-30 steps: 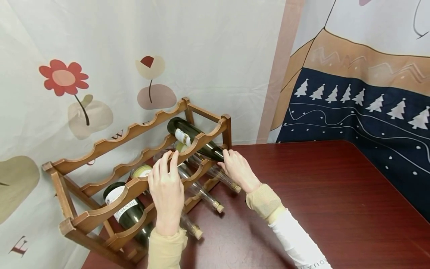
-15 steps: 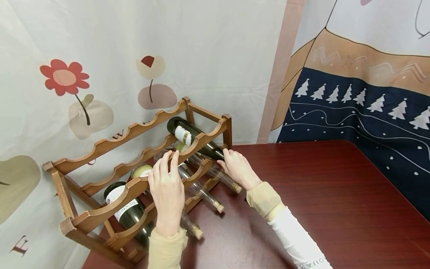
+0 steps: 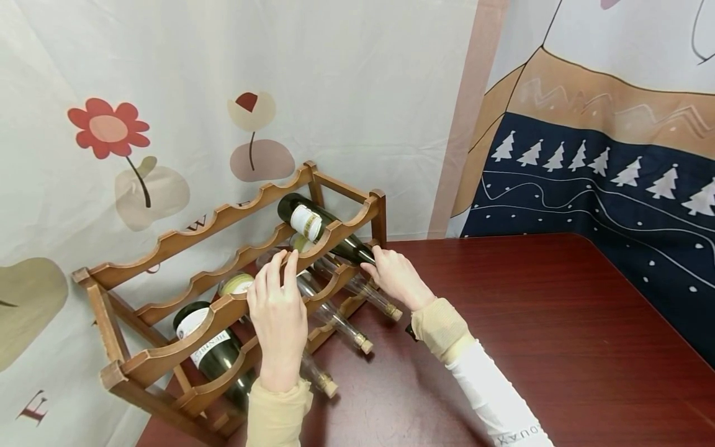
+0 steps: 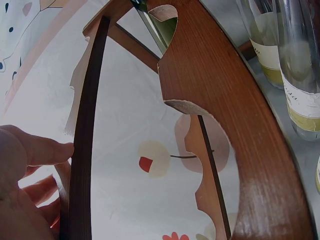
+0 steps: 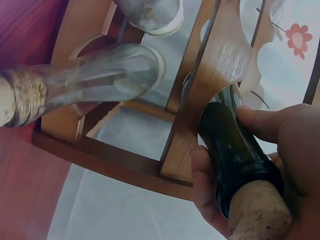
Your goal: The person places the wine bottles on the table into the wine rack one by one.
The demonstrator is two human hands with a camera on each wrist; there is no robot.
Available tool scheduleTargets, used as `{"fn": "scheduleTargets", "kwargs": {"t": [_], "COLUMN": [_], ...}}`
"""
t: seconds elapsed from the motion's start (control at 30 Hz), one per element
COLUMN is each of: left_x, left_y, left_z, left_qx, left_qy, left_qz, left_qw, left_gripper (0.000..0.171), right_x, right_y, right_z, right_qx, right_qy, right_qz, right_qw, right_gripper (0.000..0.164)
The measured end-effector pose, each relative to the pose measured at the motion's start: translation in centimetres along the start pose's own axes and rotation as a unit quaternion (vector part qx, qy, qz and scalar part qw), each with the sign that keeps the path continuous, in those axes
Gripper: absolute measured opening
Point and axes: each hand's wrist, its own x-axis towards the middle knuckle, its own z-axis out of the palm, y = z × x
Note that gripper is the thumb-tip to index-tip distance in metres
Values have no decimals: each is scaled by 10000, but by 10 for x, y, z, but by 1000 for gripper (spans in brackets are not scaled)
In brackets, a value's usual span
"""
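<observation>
A brown wooden wine rack stands on the table by the wall. On its top tier, at the right end, lies a dark green wine bottle with a white label, its neck pointing to the front. My right hand grips that bottle's neck; in the right wrist view thumb and fingers wrap the neck just behind the cork. My left hand holds the rack's upper front rail. The left wrist view has its thumb on one side of the rail and fingers on the other.
Several clear corked bottles lie on the lower tiers, necks forward. Another green bottle with a white label rests at the rack's left. The red-brown table extends to the right. Printed cloth hangs behind.
The green bottle in my right hand has turned slightly about its length, bringing more of its white label into view. My right hand has shifted a little with it. My left hand keeps its place.
</observation>
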Motion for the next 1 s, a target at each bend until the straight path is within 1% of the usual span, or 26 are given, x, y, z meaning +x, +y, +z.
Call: {"fn": "scheduleTargets", "kwargs": {"t": [0.1, 0.17, 0.27, 0.37, 0.47, 0.53, 0.67, 0.8, 0.87, 1.0], "left_x": [0, 0, 0, 0, 0, 0, 0, 0, 0, 0], "left_y": [0, 0, 0, 0, 0, 0, 0, 0, 0, 0], "left_z": [0, 0, 1, 1, 1, 0, 0, 0, 0, 1], "left_qx": [-8, -24, -43, -19, 14, 29, 47, 35, 33, 34], "left_qy": [1, 11, 17, 6, -1, 1, -2, -9, -14, -21], "left_qz": [5, 7, 10, 17, 27, 32, 29, 23, 23, 16], "left_qw": [10000, 10000, 10000, 10000, 10000, 10000, 10000, 10000, 10000, 10000], "left_gripper": [50, 49, 49, 49, 49, 50, 49, 49, 50, 49], "right_x": [1, 2, 1, -3, -6, -9, -11, -12, -12, -11], "right_y": [0, 0, 0, 0, -1, -1, -2, -2, -2, -1], "right_z": [-1, -1, -1, 1, 3, 4, 7, 8, 8, 7], "right_qx": [191, 218, 157, 68, -129, -373, -934, -1235, -1238, -1056], "right_qy": [-267, -384, -340, -79, 277, 524, 912, 1049, 1052, 1049], "right_qz": [320, 523, 627, 521, 337, 200, -54, -267, -346, -420], "right_qw": [9989, 9977, 9973, 9986, 9990, 9977, 9914, 9864, 9861, 9880], "right_gripper": [30, 31, 32, 34, 38, 39, 43, 46, 45, 41]}}
